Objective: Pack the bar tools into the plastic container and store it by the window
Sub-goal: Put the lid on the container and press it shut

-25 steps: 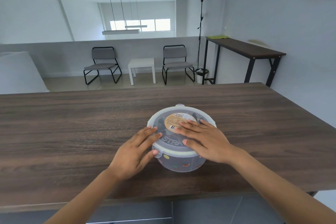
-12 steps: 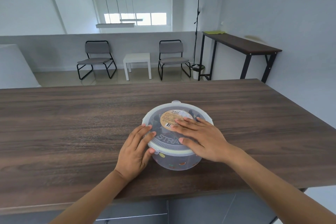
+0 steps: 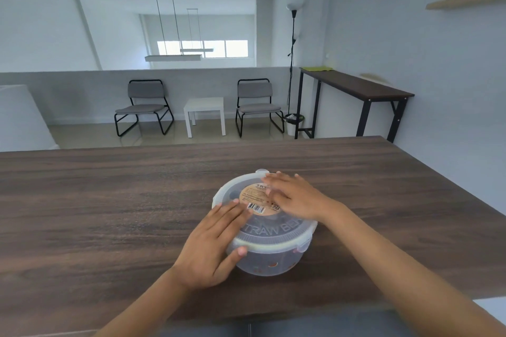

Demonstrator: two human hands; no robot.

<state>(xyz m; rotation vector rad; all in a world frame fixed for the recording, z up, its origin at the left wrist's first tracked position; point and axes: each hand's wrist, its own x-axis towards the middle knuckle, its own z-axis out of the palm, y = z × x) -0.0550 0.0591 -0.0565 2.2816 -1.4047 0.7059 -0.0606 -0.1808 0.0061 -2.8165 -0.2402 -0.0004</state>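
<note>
A round translucent plastic container [image 3: 269,261] stands on the dark wooden table [image 3: 109,213], closed by its lid [image 3: 276,230] with a tan label and raised letters. My left hand [image 3: 216,243] grips the lid's near left rim, fingers flat on top and thumb under the edge. My right hand [image 3: 295,195] lies flat across the far right of the lid, fingers spread over the label. The contents show only as dim coloured shapes through the wall.
Beyond the table's far edge are two grey chairs [image 3: 145,107] [image 3: 257,105], a small white side table [image 3: 205,115], a floor lamp [image 3: 293,63] and a narrow dark console table [image 3: 356,90]. A window [image 3: 202,49] glows at the back. Wall shelves hang at upper right.
My right hand slid from the lid's near right side to its far side. My left hand shifted further onto the left rim. The head camera tilted up slightly.
</note>
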